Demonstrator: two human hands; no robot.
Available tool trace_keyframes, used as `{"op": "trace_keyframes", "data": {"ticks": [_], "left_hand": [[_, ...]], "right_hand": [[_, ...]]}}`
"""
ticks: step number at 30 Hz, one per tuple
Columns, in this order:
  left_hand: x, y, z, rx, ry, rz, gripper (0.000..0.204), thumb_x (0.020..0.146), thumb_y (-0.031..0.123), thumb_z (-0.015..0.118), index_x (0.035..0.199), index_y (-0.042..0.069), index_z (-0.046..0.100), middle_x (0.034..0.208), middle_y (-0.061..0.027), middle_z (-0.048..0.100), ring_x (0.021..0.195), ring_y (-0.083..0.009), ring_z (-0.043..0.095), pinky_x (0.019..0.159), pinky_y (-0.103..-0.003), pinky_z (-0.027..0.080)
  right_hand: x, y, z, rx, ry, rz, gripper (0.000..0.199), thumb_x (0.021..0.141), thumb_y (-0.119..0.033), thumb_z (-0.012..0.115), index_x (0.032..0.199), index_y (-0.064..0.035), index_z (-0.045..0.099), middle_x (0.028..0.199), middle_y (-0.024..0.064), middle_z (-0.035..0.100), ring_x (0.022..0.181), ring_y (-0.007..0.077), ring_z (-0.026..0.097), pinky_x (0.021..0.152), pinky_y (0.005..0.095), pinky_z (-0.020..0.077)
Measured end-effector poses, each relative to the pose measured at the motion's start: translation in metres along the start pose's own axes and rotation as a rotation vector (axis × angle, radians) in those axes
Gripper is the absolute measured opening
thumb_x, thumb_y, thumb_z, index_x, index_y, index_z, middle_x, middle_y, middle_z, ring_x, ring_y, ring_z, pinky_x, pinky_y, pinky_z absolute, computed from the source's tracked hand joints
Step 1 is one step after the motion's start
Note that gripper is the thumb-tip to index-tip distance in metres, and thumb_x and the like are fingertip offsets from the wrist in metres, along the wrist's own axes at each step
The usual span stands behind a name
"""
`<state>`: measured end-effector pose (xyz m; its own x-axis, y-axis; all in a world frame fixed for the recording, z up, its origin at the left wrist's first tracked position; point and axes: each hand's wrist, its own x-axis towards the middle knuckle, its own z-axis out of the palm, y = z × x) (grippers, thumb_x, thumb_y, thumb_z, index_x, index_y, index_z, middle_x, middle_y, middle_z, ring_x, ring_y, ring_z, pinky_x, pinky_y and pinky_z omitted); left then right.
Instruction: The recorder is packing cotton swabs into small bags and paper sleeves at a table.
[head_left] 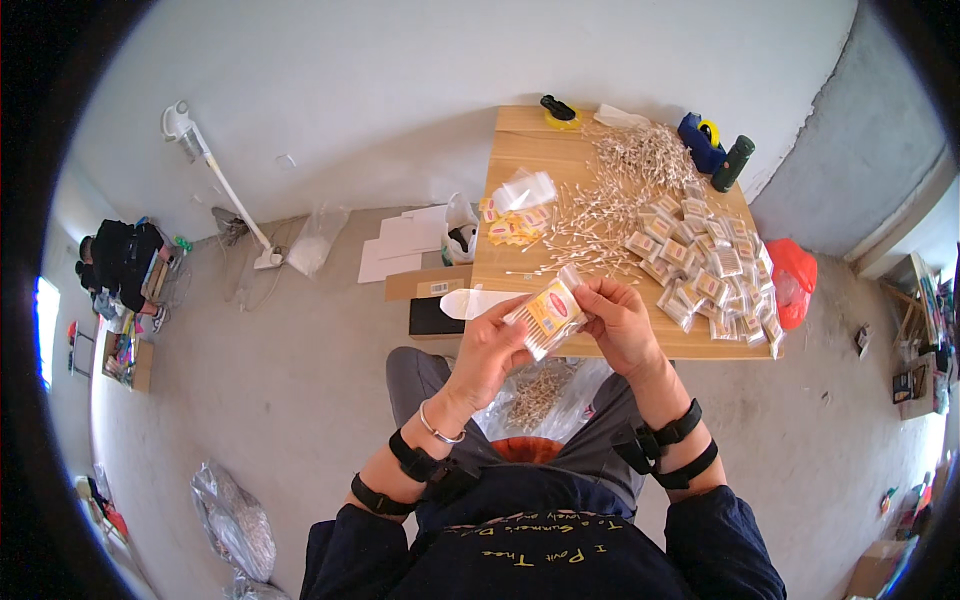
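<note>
Wearing, nearest to the camera, a dark navy cloth shirt with yellow lettering across the chest. Bearing black fabric straps on both forearms, and also a thin, silver-coloured metal bangle at the left wrist. Holding a small clear plastic packet of cotton swabs, with a yellow and red label, in front of the body, near the close edge of a light-brown wooden tabletop. Grasping this packet at its left and lower side with the bent fingers of the left hand; pinching it at the upper right side with the thumb and fingers of the right hand. Sitting in grey trousers, and having a large transparent plastic bag with loose swabs between the knees. Facing, on the tabletop, a wide heap of loose white-tipped cotton swabs. Having, at the right, a pile of filled clear rectangular packets, and, at the left, yellow paper labels just beside thin clear plastic pouches. Seeing, farther away, a blue tape dispenser next to a dark green cylindrical bottle.
</note>
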<state>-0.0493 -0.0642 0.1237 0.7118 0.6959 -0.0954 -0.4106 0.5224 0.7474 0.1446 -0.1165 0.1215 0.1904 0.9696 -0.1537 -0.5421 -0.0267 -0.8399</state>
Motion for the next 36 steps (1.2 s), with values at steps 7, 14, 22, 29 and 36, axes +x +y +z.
{"op": "trace_keyframes", "data": {"ticks": [7,14,22,29,36], "left_hand": [[0.008,-0.009,-0.001,0.179,0.036,-0.051,0.039,0.095,0.013,0.060,0.130,-0.002,0.048,0.123,-0.0128,0.059,0.111,-0.0239,0.061,0.093,-0.043,0.055],[0.010,-0.009,0.005,-0.017,0.103,0.013,0.044,0.102,0.032,0.048,0.126,-0.004,0.050,0.122,-0.0152,0.060,0.111,-0.0257,0.062,0.096,-0.043,0.053],[0.012,-0.007,0.000,-0.058,0.151,0.031,0.063,0.102,0.051,0.032,0.128,-0.004,0.048,0.125,-0.0190,0.059,0.116,-0.0277,0.059,0.099,-0.043,0.049],[0.014,-0.010,0.000,0.460,-0.063,0.357,0.056,0.094,0.025,0.063,0.138,-0.003,0.041,0.131,-0.0148,0.055,0.121,-0.0256,0.053,0.104,-0.040,0.042],[0.015,0.016,0.015,1.067,-0.167,0.640,0.060,0.065,0.012,0.087,0.118,0.007,0.061,0.118,-0.0045,0.062,0.121,-0.0231,0.052,0.109,-0.041,0.035]], "right_hand": [[0.002,0.005,-0.005,-0.055,0.028,-0.070,0.012,0.093,-0.015,0.064,0.091,-0.0036,0.063,0.079,0.0009,0.063,0.068,0.0080,0.055,0.062,0.0229,0.0455],[0.004,0.014,-0.003,-0.015,0.091,-0.127,0.013,0.094,-0.015,0.063,0.091,-0.0022,0.063,0.077,0.0011,0.062,0.066,0.0085,0.055,0.062,0.0234,0.0459],[0.010,0.024,-0.016,0.014,0.064,-0.019,0.015,0.098,-0.015,0.055,0.098,-0.0016,0.062,0.087,0.0045,0.067,0.076,0.0113,0.064,0.068,0.0241,0.0522],[0.009,0.025,-0.015,0.391,-0.155,0.239,0.022,0.098,-0.015,0.048,0.106,0.0001,0.061,0.088,0.0041,0.065,0.075,0.0106,0.063,0.066,0.0248,0.0517],[0.000,0.035,-0.010,0.275,-0.221,0.348,0.021,0.095,-0.012,0.053,0.108,0.0018,0.061,0.091,0.0050,0.065,0.075,0.0129,0.064,0.062,0.0255,0.0524]]}}
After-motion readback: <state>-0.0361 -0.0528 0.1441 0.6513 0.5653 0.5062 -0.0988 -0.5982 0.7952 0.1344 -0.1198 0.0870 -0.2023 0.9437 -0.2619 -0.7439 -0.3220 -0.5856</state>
